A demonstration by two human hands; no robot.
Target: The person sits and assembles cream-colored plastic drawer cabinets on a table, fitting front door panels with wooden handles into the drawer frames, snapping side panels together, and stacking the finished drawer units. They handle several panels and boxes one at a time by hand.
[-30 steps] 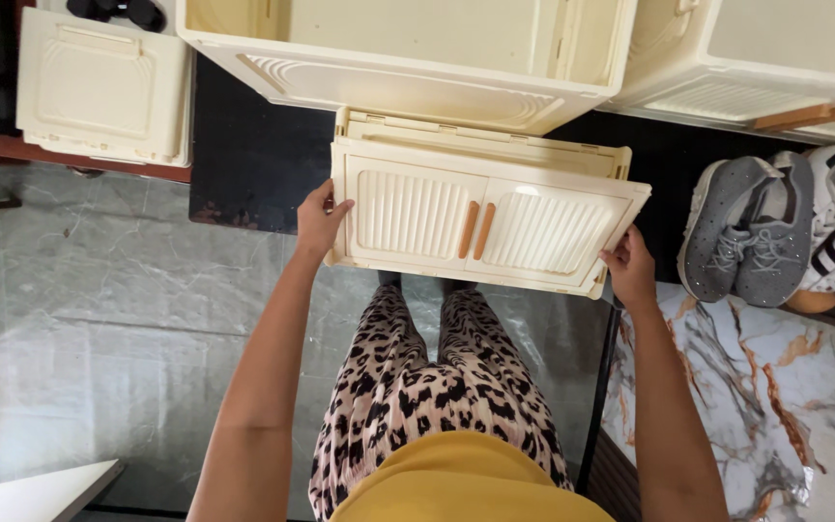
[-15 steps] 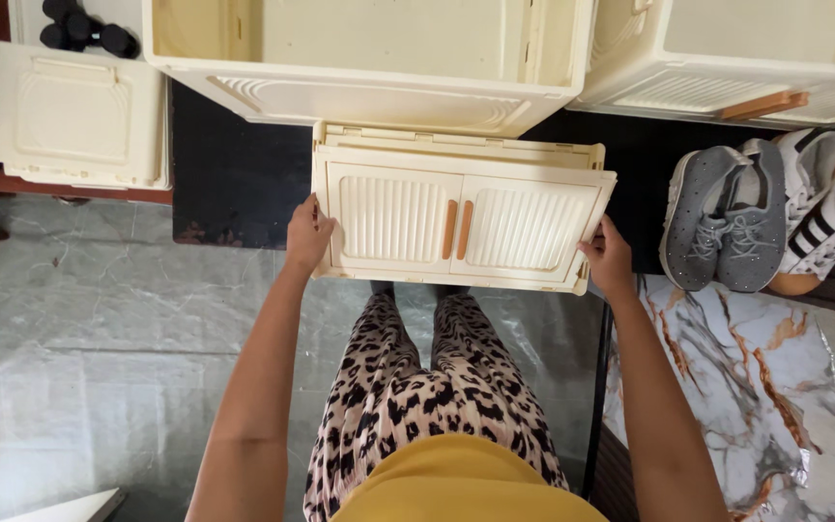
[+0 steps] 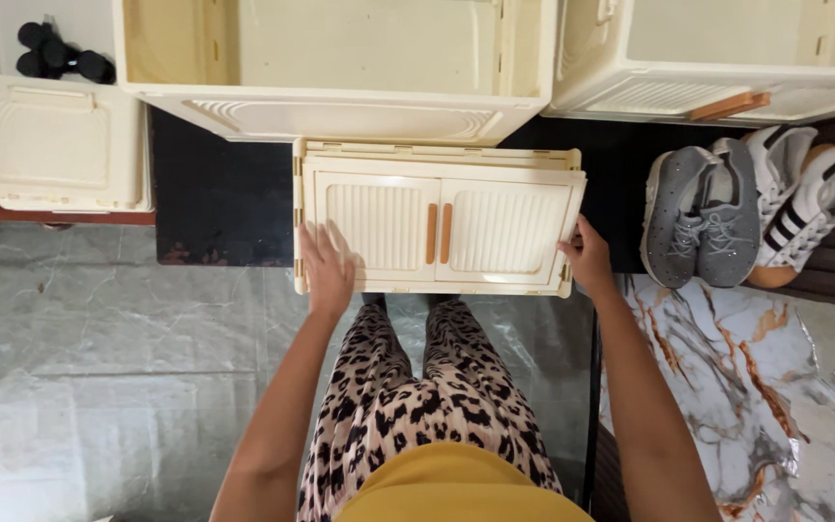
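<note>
Now, big picture: two open cream bins [image 3: 340,58] across the top of the frame, a flat cream panel [image 3: 60,140] upper left. Centre frame, the folded cream crate [image 3: 437,217] with orange handles lies flat, collapsed, not yet opened up. Left hand [image 3: 326,271] rests on its front, fingers spread wide; right hand [image 3: 587,261] grips its right edge.

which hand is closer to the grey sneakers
Right. The right hand grips the right edge of the cream folded cabinet panel, with only dark floor between it and the grey sneakers. The left hand lies flat on the panel's left door, far from them.
</note>
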